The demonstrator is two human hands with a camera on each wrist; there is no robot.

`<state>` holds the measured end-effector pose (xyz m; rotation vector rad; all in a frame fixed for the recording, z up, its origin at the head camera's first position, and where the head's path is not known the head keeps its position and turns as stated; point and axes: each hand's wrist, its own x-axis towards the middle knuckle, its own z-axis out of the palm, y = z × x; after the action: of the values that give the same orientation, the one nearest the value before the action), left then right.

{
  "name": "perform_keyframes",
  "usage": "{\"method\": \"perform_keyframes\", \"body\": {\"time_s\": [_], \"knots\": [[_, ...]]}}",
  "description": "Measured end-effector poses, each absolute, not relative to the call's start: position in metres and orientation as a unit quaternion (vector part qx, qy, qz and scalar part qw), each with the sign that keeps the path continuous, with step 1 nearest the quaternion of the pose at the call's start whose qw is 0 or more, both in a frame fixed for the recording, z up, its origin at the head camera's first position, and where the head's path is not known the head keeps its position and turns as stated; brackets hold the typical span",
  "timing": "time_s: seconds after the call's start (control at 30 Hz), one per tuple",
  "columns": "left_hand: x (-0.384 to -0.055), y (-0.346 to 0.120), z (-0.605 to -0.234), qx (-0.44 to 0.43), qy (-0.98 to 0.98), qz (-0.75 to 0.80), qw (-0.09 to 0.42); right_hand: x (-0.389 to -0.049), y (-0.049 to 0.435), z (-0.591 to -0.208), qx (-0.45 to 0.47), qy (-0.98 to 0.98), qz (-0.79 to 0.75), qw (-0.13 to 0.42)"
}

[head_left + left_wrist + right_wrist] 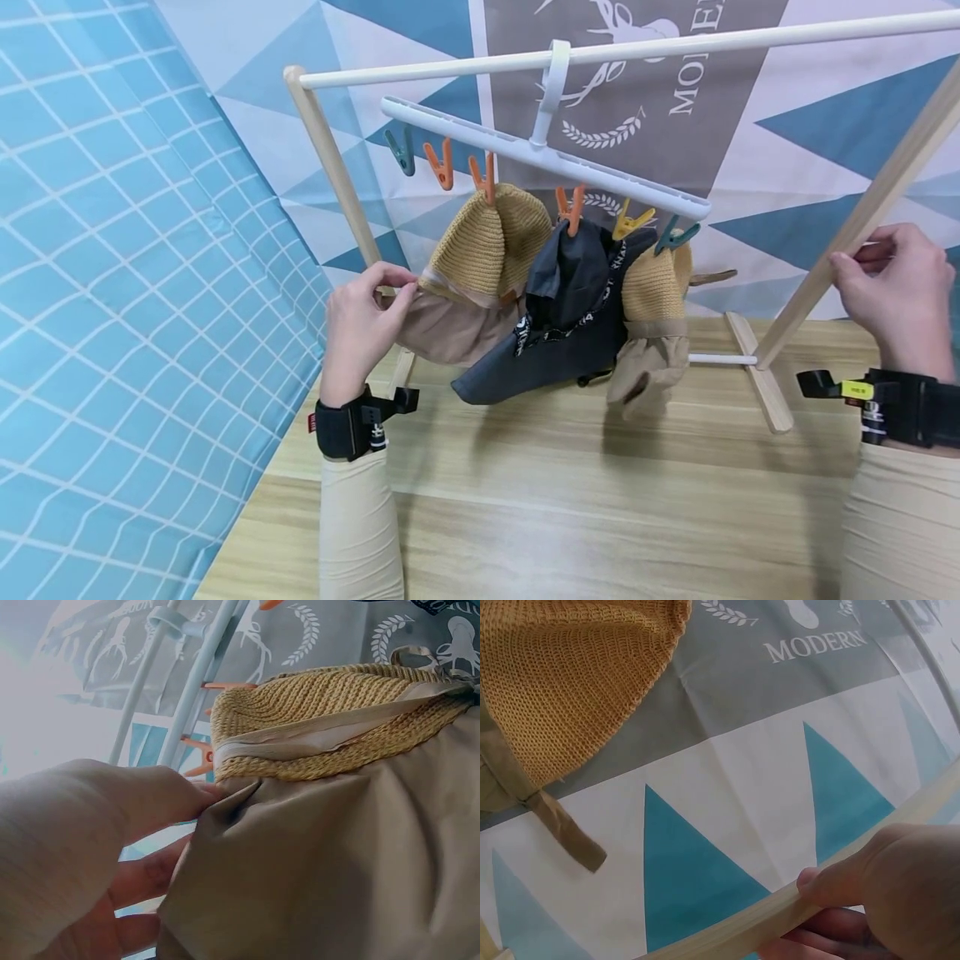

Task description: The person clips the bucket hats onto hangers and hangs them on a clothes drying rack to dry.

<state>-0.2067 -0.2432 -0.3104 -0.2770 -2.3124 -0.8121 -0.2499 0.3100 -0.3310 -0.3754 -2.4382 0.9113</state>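
My left hand point(367, 321) pinches the edge of a straw-knit sun hat point(491, 242) with a taupe cloth brim point(322, 862), where knit and cloth meet. An orange clothespin point(486, 177) holds that hat's crown. At the right, my right hand point(900, 287) grips the slanted wooden post point(862, 212) of a drying rack between thumb and fingers. Between the hands hang a dark navy hat point(570, 333) with a lettered band, and another straw-and-beige hat point(652, 308) clipped by a green clothespin point(677, 236).
A white clip hanger point(540, 154) hooks over the rack's top rail point(750, 37), tilting down to the right. Unused green point(401, 150) and orange clothespins point(440, 163) dangle at its left end. Below lies a wood-grain table point(525, 500); a blue grid cloth point(135, 275) covers the left side.
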Motion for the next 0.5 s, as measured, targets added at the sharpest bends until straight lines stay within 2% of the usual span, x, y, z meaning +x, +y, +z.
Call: {"method": "perform_keyframes", "body": {"time_s": [0.17,0.4,0.5], "knots": [[-0.207,-0.242,-0.309,-0.153,-0.857,-0.319,0.375,-0.242,0.305,-0.335,-0.156,-0.887,0.347,0.261],[-0.196,-0.235,-0.307,-0.248,-0.823,-0.292,0.42,-0.214,0.286,-0.34,-0.228,-0.855,0.369,0.283],[-0.188,-0.226,-0.31,-0.281,-0.81,-0.278,0.433,-0.202,0.278,-0.337,-0.215,-0.85,0.374,0.302]]}}
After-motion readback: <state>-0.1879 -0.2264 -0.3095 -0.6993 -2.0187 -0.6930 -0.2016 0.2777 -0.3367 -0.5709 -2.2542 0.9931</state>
